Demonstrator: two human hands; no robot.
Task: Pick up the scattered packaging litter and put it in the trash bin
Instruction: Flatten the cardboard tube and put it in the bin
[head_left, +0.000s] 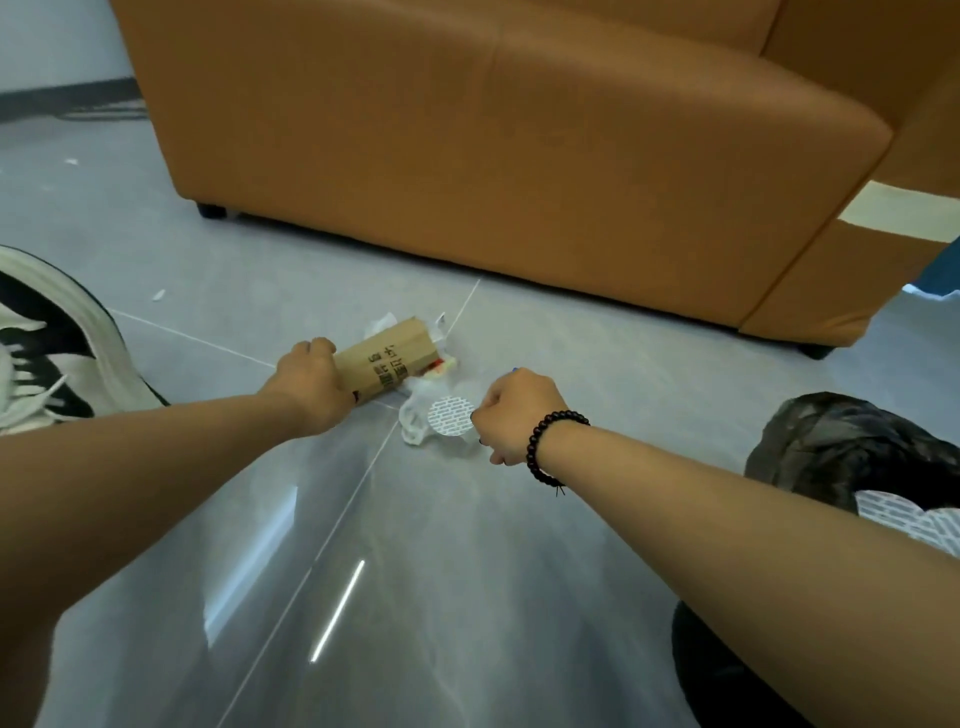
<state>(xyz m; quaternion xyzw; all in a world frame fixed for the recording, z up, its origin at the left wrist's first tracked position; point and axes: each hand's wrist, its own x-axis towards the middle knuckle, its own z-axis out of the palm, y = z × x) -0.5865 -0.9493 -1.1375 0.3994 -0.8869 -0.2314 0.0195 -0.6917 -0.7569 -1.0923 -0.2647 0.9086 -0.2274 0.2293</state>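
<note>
**Litter gathered at the foot of the sofa**

Crouched on the grey tiled floor (467, 571), I work in front of the tan sofa (519, 156), whose lower edge runs just behind the litter. My left hand (311, 384) grips the near end of a brown cardboard box (387, 364), fingers curled round it; the box lies tilted, its far end pointing toward the sofa base. Crumpled white wrapping (415, 421) with a scrap of red and yellow sits against the box, on the side away from the sofa. My right hand (519, 415), a black bead bracelet (545, 447) on the wrist, is closed in a pinch at the edge of a round white printed seal (451, 415) lying on that wrapping. A dark bag (852, 447) sits to the right, forward of the sofa's corner, with another printed white piece (904, 525) at its near edge. A black-and-white shoe (47, 353) stands at the far left. Small white scraps (158, 295) lie on open floor between shoe and sofa. The wide stretch of tile nearest me, away from the sofa, reflects ceiling lights.
</note>
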